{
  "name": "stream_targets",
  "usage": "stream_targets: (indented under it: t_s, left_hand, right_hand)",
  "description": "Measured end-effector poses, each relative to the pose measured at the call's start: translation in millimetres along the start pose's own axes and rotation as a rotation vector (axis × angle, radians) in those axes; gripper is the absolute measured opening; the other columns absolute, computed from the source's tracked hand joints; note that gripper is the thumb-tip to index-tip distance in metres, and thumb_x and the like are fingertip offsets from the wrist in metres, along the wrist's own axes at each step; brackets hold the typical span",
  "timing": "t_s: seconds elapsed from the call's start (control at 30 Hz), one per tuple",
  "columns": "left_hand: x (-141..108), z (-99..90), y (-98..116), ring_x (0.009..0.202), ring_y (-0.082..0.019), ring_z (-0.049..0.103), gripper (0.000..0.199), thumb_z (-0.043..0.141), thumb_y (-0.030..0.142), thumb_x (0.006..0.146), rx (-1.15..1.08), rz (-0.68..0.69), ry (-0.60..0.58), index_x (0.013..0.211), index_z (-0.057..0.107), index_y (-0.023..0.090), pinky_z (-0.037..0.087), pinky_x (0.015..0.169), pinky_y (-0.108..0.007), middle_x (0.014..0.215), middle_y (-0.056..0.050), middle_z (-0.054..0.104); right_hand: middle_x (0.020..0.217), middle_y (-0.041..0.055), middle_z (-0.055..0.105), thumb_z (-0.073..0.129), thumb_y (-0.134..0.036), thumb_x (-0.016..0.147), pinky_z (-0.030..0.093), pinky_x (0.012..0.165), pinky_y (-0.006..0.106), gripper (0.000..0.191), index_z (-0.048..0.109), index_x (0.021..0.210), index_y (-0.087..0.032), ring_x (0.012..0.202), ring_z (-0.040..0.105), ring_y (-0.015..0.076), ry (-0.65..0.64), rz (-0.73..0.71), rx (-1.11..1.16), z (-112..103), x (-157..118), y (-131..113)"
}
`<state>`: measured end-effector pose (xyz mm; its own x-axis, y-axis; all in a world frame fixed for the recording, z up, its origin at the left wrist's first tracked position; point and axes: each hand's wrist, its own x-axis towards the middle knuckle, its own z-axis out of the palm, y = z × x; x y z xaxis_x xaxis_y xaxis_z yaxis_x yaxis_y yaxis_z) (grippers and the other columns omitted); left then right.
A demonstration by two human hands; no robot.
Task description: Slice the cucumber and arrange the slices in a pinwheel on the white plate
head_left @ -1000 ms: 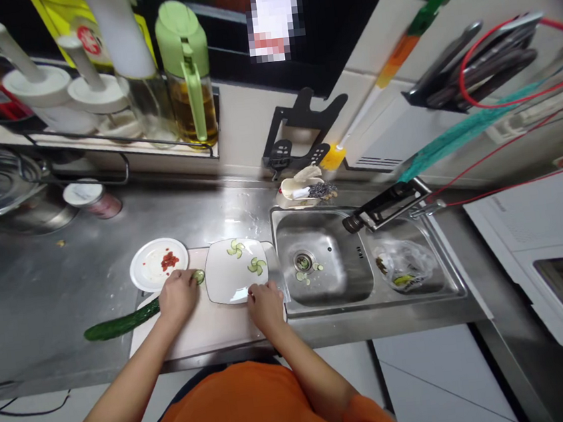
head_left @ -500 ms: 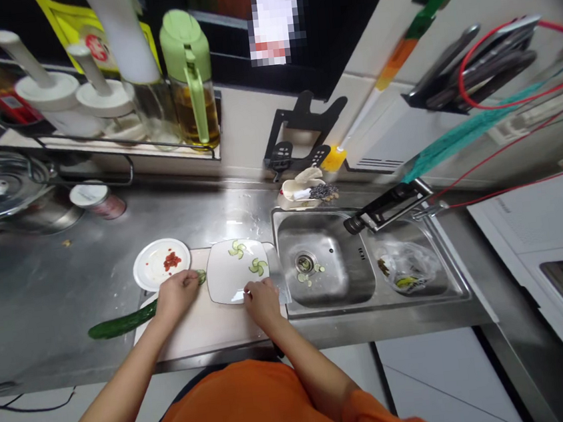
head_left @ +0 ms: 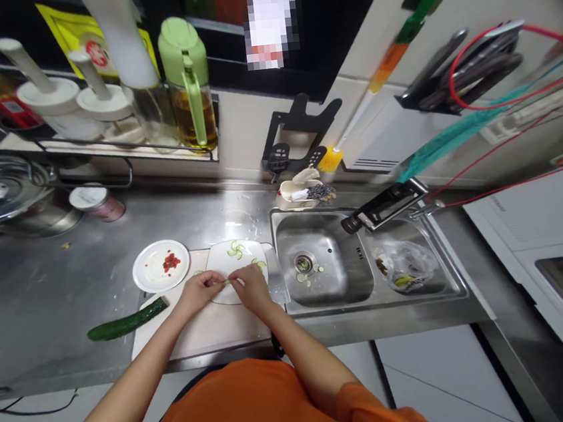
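The left hand (head_left: 202,291) and right hand (head_left: 250,286) meet fingertip to fingertip, each grip seemingly pinched on one small green slice (head_left: 227,282); it sits between them, above the near part of the square plate (head_left: 215,258), both hands equally near, its long axis too small to tell; two slice flowers (head_left: 236,249) lie on that plate, one partly behind the right hand; one cucumber (head_left: 128,320) lies left of the left hand, its long axis slanting across the desk (head_left: 50,309), cut end toward that hand; one round plate (head_left: 137,270) lies beyond.

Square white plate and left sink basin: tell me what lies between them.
In the head view, a broad metal blade lies between the square white plate and the left sink basin.
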<state>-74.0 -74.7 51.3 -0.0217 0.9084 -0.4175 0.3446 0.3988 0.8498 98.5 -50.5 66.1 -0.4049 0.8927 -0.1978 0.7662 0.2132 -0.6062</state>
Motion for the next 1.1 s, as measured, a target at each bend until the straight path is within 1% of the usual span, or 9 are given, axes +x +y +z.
stream_targets:
  t_s: [0.13, 0.23, 0.33, 0.47, 0.6, 0.73, 0.83, 0.93, 1.1]
  left_hand:
    - [1, 7.9, 3, 0.059, -0.011, 0.057, 0.051, 0.065, 0.057, 0.064, -0.275, -0.229, -0.046, 0.092, 0.066, 0.014, 0.035, 0.049, -0.021, 0.08, -0.007, 0.069]
    - [3, 12.4, 5, 0.054, -0.01, 0.057, 0.054, 0.065, 0.06, 0.064, -0.396, -0.433, -0.073, 0.09, 0.063, 0.013, 0.028, 0.043, -0.019, 0.082, -0.01, 0.069]
    - [6, 16.0, 8, 0.048, -0.008, 0.051, 0.048, 0.069, 0.054, 0.062, -0.441, -0.494, -0.114, 0.088, 0.062, 0.013, 0.021, 0.039, -0.018, 0.076, -0.008, 0.067]
    - [13, 19.8, 5, 0.044, -0.005, 0.044, 0.048, 0.075, 0.043, 0.054, -0.457, -0.447, -0.132, 0.091, 0.064, 0.013, 0.019, 0.038, -0.017, 0.065, -0.001, 0.062]
    - [19, 23.6, -2, 0.046, -0.007, 0.045, 0.049, 0.073, 0.04, 0.056, -0.339, -0.358, -0.079, 0.097, 0.068, 0.013, 0.029, 0.043, -0.02, 0.054, 0.003, 0.056]
    - [22, 27.7, -5, 0.057, -0.012, 0.056, 0.03, 0.068, 0.034, 0.064, -0.057, -0.195, -0.04, 0.087, 0.072, 0.016, 0.042, 0.058, -0.025, 0.064, -0.001, 0.066]
    - [21, 31.0, -2, 0.067, -0.016, 0.062, 0.019, 0.062, 0.03, 0.07, 0.214, -0.083, -0.018, 0.081, 0.072, 0.019, 0.044, 0.065, -0.026, 0.071, -0.002, 0.07]
    - [20, 34.1, 4, 0.073, -0.017, 0.063, 0.017, 0.057, 0.027, 0.074, 0.4, -0.002, -0.033, 0.082, 0.071, 0.021, 0.043, 0.067, -0.026, 0.076, -0.002, 0.071]
    - [15, 39.1, 11, 0.074, -0.017, 0.062, 0.018, 0.052, 0.027, 0.079, 0.578, -0.018, -0.052, 0.083, 0.069, 0.022, 0.04, 0.066, -0.026, 0.08, -0.002, 0.071]
  right_hand:
    - [0.092, 0.0002, 0.07, 0.052, -0.023, 0.092, 0.032, 0.086, 0.026, 0.018, 0.07, 0.096, -0.023, 0.092, 0.053, 0.0163, 0.014, -0.026, -0.028, -5, -4, 4]
    - [0.089, 0.0003, 0.07, 0.053, -0.023, 0.092, 0.031, 0.087, 0.025, 0.017, 0.07, 0.092, -0.023, 0.09, 0.053, 0.0151, 0.03, -0.073, -0.049, -6, -7, 9]
    - [0.088, 0.0003, 0.07, 0.053, -0.025, 0.092, 0.031, 0.087, 0.025, 0.017, 0.07, 0.091, -0.023, 0.091, 0.052, 0.0151, 0.041, -0.094, -0.045, -6, -10, 13]
    - [0.087, 0.0, 0.07, 0.055, -0.025, 0.09, 0.033, 0.087, 0.025, 0.016, 0.071, 0.091, -0.023, 0.094, 0.052, 0.0162, 0.042, -0.025, 0.005, -4, -14, 16]
    - [0.087, 0.0001, 0.071, 0.056, -0.022, 0.087, 0.038, 0.082, 0.024, 0.016, 0.072, 0.09, -0.023, 0.092, 0.056, 0.016, 0.029, 0.154, 0.088, 2, -13, 20]
    - [0.081, -0.0008, 0.07, 0.058, -0.018, 0.081, 0.04, 0.069, 0.021, 0.016, 0.07, 0.092, -0.02, 0.074, 0.06, 0.0129, -0.022, 0.365, 0.21, 10, -12, 25]
    - [0.075, -0.0021, 0.068, 0.062, -0.021, 0.078, 0.037, 0.063, 0.022, 0.014, 0.067, 0.091, -0.021, 0.073, 0.059, 0.0135, -0.018, 0.466, 0.181, 15, -13, 24]
    - [0.075, -0.0022, 0.067, 0.061, -0.023, 0.079, 0.034, 0.066, 0.023, 0.009, 0.066, 0.086, -0.023, 0.081, 0.058, 0.0158, -0.013, 0.489, 0.068, 17, -15, 20]
    - [0.077, 0.001, 0.067, 0.055, -0.022, 0.081, 0.033, 0.07, 0.027, 0.012, 0.066, 0.085, -0.024, 0.093, 0.055, 0.0208, -0.051, 0.482, -0.054, 19, -16, 12]
